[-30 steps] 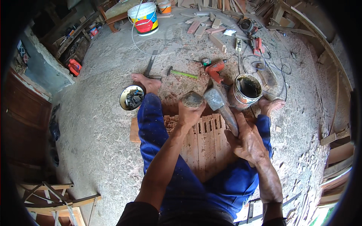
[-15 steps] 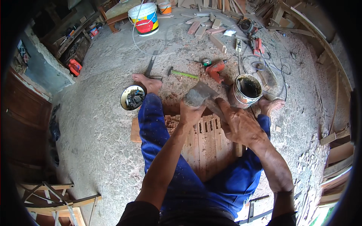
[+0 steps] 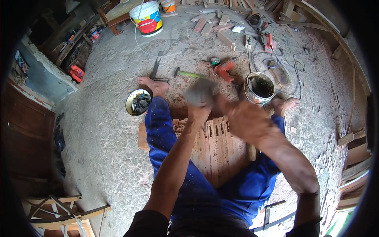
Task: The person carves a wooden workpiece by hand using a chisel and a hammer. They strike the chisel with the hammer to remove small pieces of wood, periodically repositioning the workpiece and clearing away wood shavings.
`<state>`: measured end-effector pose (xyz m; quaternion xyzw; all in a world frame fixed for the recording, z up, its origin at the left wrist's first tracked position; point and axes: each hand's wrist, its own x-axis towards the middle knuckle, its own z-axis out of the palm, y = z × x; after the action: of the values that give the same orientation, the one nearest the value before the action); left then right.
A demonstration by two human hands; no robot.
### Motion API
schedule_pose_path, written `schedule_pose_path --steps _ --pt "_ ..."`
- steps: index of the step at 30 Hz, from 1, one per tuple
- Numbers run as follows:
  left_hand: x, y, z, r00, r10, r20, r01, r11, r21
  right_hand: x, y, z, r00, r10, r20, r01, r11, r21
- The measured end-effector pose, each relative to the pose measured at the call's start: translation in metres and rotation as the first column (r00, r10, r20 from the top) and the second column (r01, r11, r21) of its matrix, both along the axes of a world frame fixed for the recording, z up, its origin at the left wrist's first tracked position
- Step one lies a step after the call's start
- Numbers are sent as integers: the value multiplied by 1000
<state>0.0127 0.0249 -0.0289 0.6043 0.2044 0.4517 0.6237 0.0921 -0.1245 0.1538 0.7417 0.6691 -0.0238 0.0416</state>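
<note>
While right hand [image 3: 252,123] grips hatchet [image 3: 204,87] | head above left hand [image 3: 198,113]

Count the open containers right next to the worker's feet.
2: the pale bowl of small dark pieces just outside the left foot, and the stained bucket just inside the right foot. The blue trouser legs could hide another.

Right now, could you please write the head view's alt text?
A blurred right hand holds a hatchet-like tool at the closed left hand, above slotted wood between blue trouser legs; a red drill and grimy bucket sit beyond.
</note>
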Motion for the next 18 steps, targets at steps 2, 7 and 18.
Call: schedule_pose_path --steps 2,7,18 --pt "-5 -13 4 991 -2 130 0 1000 14 2 -11 -25 968 23 -249 15 989 150" --pt "4 -8 13 993 113 -34 -112 994 16 -1 -25 27 909 85 -409 25 966 256" --pt "8 -5 -1 994 39 105 -42 999 18 18 13 7 997 42 -59 -40 999 30"
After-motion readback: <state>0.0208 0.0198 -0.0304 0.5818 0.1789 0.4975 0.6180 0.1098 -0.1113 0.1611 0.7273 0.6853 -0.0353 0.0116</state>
